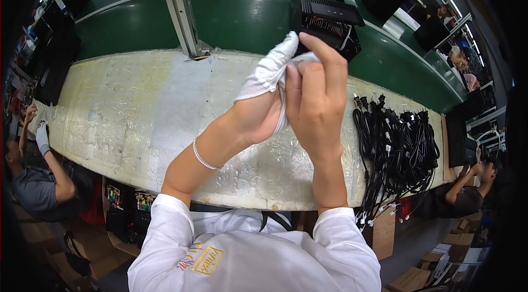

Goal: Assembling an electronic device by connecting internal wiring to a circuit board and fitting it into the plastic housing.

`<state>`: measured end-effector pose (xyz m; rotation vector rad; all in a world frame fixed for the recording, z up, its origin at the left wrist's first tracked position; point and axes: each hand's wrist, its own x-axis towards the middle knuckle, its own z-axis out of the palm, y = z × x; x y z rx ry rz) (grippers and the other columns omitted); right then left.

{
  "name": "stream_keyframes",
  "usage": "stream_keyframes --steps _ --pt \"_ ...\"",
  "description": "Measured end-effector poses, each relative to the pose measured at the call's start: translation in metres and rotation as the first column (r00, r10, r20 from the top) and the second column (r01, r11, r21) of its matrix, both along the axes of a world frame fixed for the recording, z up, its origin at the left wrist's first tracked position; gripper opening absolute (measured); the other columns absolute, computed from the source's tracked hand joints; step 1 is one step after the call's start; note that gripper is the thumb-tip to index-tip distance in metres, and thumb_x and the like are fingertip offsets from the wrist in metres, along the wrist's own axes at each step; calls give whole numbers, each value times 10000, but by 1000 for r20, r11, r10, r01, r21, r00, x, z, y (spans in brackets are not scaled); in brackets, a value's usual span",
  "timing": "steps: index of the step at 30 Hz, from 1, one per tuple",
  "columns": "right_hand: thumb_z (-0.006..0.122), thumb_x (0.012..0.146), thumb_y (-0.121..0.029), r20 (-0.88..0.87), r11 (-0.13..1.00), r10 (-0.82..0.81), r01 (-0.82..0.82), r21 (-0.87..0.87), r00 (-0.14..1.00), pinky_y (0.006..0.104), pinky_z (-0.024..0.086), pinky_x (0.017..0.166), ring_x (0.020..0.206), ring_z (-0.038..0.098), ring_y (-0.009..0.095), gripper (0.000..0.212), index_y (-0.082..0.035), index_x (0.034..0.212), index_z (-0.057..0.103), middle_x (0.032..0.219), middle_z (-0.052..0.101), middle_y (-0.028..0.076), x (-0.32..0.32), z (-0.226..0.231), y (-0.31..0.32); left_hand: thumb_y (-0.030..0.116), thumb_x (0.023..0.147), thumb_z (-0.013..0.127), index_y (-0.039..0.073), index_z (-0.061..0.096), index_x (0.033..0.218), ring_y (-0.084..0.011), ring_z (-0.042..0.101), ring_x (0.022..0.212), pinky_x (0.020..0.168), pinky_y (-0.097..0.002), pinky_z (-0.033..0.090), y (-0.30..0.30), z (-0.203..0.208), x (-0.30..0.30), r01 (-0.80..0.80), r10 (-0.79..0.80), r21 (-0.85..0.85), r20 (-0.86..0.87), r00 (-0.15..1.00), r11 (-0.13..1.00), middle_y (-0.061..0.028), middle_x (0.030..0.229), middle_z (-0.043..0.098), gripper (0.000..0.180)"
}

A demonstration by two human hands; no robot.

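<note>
A white knitted glove [261,80] covers the fingers and part of the palm of my left hand [264,96]. The wrist and heel of that hand are bare, with a light beaded bracelet [203,155] below. One gloved finger stretches upward; the others are partly hidden behind my right hand [318,88]. Bare and bent at the fingers, my right hand pinches the glove's fabric at the far side of the left. Both hands are raised above the pale worktable [132,110], touching each other through the glove.
Bundled black power cables [396,149] lie on the table to the right. Behind it, a black device with an exposed interior [330,22] rests on the green conveyor [242,22]. A metal post [179,6] stands at the table's far edge. Co-workers [41,182] sit on both sides.
</note>
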<state>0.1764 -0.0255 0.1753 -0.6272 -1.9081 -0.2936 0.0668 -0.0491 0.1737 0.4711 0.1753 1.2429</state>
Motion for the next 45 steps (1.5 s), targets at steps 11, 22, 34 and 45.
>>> stream_keyframes --steps 11,22,34,45 --pt "717 785 26 -9 998 -21 21 -67 1000 404 472 877 1106 567 344 140 6 822 584 1277 575 206 7 14 -26 491 1011 439 73 537 1257 -158 601 1040 950 -323 494 -23 -2 1 145 -117 -142 187 975 979 -60 1117 608 495" --pt "654 676 104 -96 928 333 -344 -143 938 452 417 1027 1222 529 388 252 -56 870 663 1329 550 225 6 21 -31 622 960 435 116 444 1374 -222 538 1166 1030 -379 444 -20 0 -4 66 -166 309 311 936 949 -88 1304 516 654" --pt "675 828 33 -498 496 547 -740 -453 672 297 480 938 1115 577 209 341 65 1160 600 1260 574 195 25 13 -25 836 819 375 60 163 1543 -343 283 1417 1184 -480 200 -3 25 -20 109 -123 70 246 961 992 -186 1586 196 1082" --pt "466 994 -112 -883 -235 352 -884 -404 311 311 524 863 1079 620 265 399 169 1277 466 1276 543 320 15 14 -26 828 835 351 56 122 1548 -354 164 1473 1205 -440 174 0 20 -21 73 -98 147 172 980 986 -208 1589 163 1075"
